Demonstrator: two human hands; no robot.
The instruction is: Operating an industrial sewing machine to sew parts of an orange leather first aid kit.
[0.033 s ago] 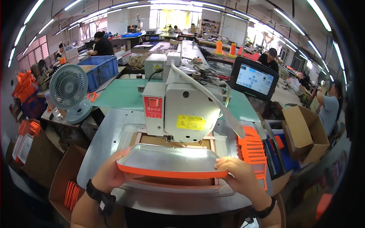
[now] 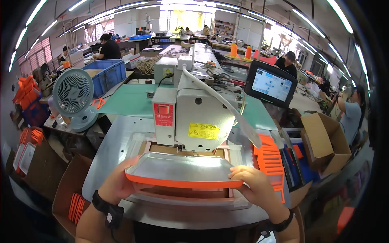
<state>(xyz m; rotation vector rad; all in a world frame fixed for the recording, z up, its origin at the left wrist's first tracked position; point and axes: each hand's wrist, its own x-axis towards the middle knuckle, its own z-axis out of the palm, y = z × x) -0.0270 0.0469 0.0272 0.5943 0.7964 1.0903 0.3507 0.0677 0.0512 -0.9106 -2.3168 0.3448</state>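
Note:
I hold a flat, rectangular clear template with an orange front edge (image 2: pixel 182 172) level above the metal bed of a white industrial sewing machine (image 2: pixel 198 109). My left hand (image 2: pixel 117 182) grips its left front corner. My right hand (image 2: pixel 251 182) grips its right front corner. Under the template lies a brown frame (image 2: pixel 227 153) in the machine bed. Both wrists wear black bands.
A stack of orange pieces (image 2: pixel 269 160) lies right of the machine. A touchscreen (image 2: pixel 271 85), a white fan (image 2: pixel 73 97), a blue crate (image 2: pixel 107 75) and open cardboard boxes (image 2: pixel 324 139) surround the table. Other people work at the far benches and at the right.

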